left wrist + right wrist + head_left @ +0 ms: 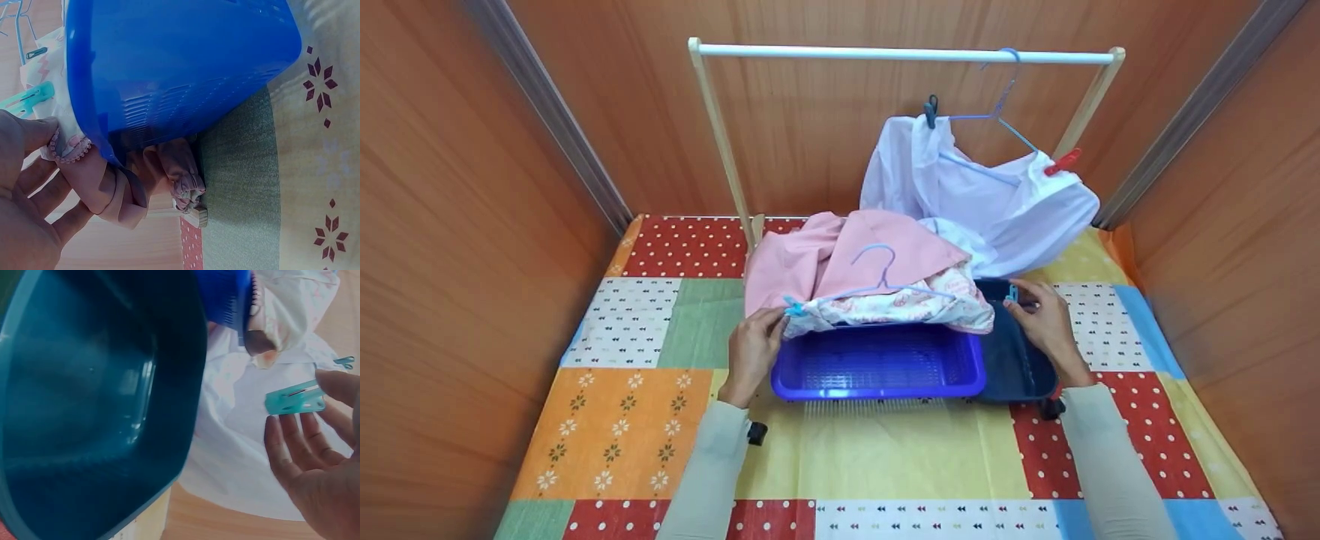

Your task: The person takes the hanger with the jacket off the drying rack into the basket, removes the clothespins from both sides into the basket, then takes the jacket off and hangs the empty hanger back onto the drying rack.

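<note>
My left hand (754, 346) pinches the edge of a printed white and pink garment (877, 307) between thumb and fingers. Close by the thumb, a light-blue clothespin (794, 306) sits at the garment's left end, beside a lilac hanger (883, 279). Pink cloth (877, 247) of the garment spreads out behind. My right hand (1046, 322) holds another clothespin (295, 398), teal, between thumb and fingertips, over the dark basin (1016, 360). Below the garment stands a blue-purple basket (877, 375), partly covered by cloth.
A white rail (840, 52) on wooden posts spans the back. From it hangs a white shirt (975, 195) on a hanger, with a black clothespin (931, 112) and a red clothespin (1063, 162) on its shoulders. Wooden panels (450, 247) flank the patchwork cloth (615, 427).
</note>
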A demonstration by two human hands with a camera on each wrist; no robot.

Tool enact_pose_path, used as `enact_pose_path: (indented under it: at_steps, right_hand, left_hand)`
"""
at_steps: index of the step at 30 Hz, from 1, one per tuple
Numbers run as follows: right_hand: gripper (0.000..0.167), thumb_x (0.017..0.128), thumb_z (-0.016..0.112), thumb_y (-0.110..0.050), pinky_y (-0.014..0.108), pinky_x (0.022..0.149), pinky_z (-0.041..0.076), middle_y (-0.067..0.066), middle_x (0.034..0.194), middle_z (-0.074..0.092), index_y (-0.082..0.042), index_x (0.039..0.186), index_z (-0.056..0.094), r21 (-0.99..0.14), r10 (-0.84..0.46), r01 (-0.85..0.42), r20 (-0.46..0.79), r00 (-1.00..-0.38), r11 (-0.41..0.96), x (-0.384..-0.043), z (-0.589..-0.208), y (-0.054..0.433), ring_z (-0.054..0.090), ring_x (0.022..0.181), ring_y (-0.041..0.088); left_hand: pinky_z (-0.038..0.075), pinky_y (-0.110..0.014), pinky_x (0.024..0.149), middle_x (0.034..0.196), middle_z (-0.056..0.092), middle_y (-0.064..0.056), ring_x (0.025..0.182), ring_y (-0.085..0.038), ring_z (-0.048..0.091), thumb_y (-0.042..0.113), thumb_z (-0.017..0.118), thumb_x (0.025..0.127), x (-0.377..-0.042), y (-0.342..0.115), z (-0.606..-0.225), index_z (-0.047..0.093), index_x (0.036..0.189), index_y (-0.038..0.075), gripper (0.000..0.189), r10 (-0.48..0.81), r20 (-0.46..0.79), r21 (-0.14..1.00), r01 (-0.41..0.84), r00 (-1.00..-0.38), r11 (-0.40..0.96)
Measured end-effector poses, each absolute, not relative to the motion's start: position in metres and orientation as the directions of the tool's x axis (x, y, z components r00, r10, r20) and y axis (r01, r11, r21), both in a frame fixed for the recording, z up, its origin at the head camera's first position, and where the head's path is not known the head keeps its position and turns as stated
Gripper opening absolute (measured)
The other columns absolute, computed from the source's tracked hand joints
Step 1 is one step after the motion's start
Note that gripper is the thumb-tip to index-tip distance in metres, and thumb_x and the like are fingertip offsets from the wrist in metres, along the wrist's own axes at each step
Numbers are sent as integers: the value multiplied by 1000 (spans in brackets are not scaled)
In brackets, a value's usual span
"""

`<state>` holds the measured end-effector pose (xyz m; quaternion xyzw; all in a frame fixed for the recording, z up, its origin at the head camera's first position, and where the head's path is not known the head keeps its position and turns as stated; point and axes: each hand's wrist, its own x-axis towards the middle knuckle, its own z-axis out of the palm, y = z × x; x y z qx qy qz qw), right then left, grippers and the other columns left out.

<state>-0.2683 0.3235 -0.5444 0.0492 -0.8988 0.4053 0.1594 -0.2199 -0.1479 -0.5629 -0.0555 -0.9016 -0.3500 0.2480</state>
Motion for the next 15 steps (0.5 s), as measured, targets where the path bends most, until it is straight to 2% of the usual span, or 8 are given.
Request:
enact_pose_path:
  at_steps: [3, 5, 6, 8, 15]
  right_hand:
    - [39, 85, 73, -4, 32, 80, 59, 23, 114, 63, 2, 123, 66, -691, 28, -203, 307, -951, 694, -270, -549, 325, 68, 96, 37]
    - [39, 84, 72, -3, 46, 84, 57, 24, 117, 63, 3, 122, 65, -678, 27, -182, 285, -958, 712, -271, -553, 325, 69, 97, 39]
    - [39, 84, 72, -2, 48, 85, 56, 25, 118, 63, 4, 122, 65, -676, 26, -166, 265, -964, 718, -271, -554, 325, 69, 98, 40]
    - [39, 86, 70, -3, 51, 88, 53, 27, 119, 62, 5, 124, 63, -662, 26, -124, 213, -977, 740, -271, -556, 325, 68, 101, 41]
    - [40, 89, 64, -8, 51, 90, 49, 28, 115, 65, 2, 128, 61, -600, 41, 19, 23, -999, 800, -272, -565, 326, 63, 104, 39]
  left_hand:
    - [56, -47, 82, 100, 76, -6, 94, -29, 72, 18, 69, 92, -219, -148, -563, 77, 105, 9, 17, -73, 480, 606, 271, -874, 748]
    - [56, -47, 81, 99, 76, -6, 93, -29, 72, 18, 69, 92, -219, -148, -562, 77, 105, 9, 17, -72, 482, 606, 273, -873, 747]
    - [56, -47, 80, 99, 76, -6, 93, -29, 72, 18, 69, 92, -219, -148, -562, 77, 104, 9, 17, -72, 482, 606, 274, -873, 747]
    - [56, -47, 80, 99, 76, -6, 93, -29, 72, 18, 69, 92, -219, -148, -562, 77, 104, 9, 17, -71, 483, 606, 275, -873, 747]
    - [56, -47, 81, 99, 76, -6, 94, -28, 72, 17, 70, 91, -219, -148, -562, 77, 105, 8, 17, -73, 481, 614, 277, -874, 739]
